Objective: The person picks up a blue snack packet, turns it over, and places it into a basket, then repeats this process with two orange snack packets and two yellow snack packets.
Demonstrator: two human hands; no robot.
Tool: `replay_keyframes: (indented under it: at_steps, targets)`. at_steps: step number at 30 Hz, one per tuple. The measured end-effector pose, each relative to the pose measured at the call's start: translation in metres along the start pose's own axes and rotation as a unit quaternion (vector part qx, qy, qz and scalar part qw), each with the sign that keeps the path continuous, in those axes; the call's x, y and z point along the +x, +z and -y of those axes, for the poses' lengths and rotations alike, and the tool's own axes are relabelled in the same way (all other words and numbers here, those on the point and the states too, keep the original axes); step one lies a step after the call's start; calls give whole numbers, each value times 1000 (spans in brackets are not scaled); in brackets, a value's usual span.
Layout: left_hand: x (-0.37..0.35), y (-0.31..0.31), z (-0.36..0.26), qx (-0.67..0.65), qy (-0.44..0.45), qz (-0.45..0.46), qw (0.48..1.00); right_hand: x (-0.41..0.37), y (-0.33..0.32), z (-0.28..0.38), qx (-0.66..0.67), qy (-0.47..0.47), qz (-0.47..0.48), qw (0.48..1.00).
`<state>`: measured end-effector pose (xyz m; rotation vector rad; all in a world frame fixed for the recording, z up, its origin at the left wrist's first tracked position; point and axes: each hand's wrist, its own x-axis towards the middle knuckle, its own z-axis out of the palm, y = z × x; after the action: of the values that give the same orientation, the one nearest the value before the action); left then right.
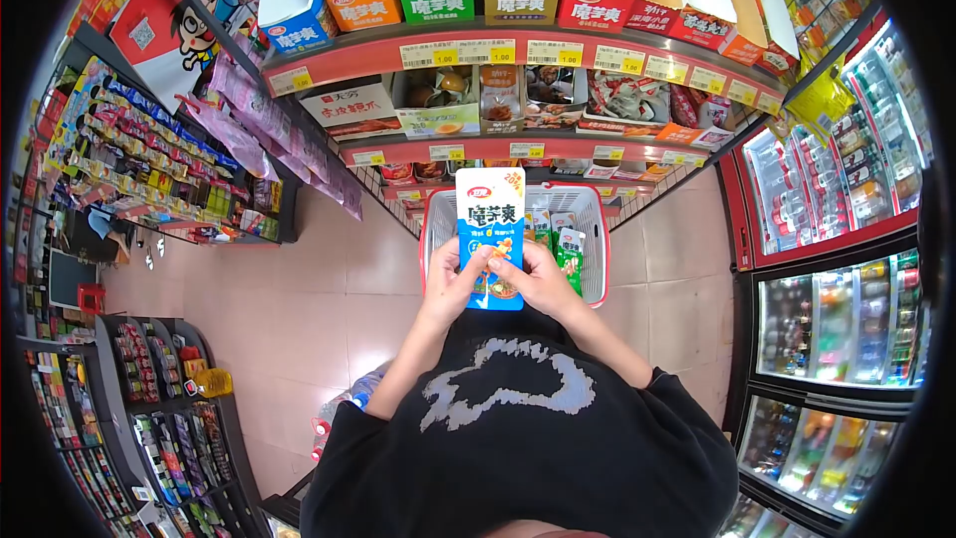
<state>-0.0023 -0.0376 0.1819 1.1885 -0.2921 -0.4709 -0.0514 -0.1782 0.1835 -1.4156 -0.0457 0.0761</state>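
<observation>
A blue and white snack packet [490,201] is held upright in front of my chest. My left hand [451,279] grips its left side, and my right hand [539,281] grips its right side. Both thumbs press on the lower front of the packet. Below and behind the hands is a shopping basket [601,239] with a red rim. Green snack packets [571,257] lie in its right part; the packet and my hands hide much of the inside.
In front stands a shelf rack with red price strips [478,52]. Its top row holds open boxes, among them a blue box [297,32] and a green box [435,2]. Drink coolers [836,319] line the right. Hanging snacks [164,149] and low racks [174,418] stand left.
</observation>
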Motion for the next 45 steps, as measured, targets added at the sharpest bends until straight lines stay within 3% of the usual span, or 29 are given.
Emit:
replay_keyframes:
  at_steps: [5,9,12,18,21,23,35,41,45]
  targets:
    - [-4,-3,0,-60,-20,11,998,-1,3,-14,16,17,-16,1000]
    - [-7,-2,0,-116,-41,3,992,-3,12,-2,14,-35,-23,999]
    - [-10,-8,2,-37,-43,24,998,-6,15,-1,-2,-43,-16,999]
    - [-11,-18,0,4,-41,119,992,-10,18,-5,-21,-77,-19,997]
    - [-12,-20,5,-55,-49,105,992,-12,19,-8,-3,-75,-35,997]
    - [-14,-18,4,-53,-46,95,993,-13,20,-8,52,-57,-46,996]
    - [-15,-17,7,-87,-47,108,989,-15,17,-14,100,-26,-40,994]
    - [-16,-16,6,-94,-51,99,989,-16,24,-3,147,-14,-89,985]
    - [-17,-16,2,-76,-48,121,989,-12,14,-10,64,-64,-89,992]
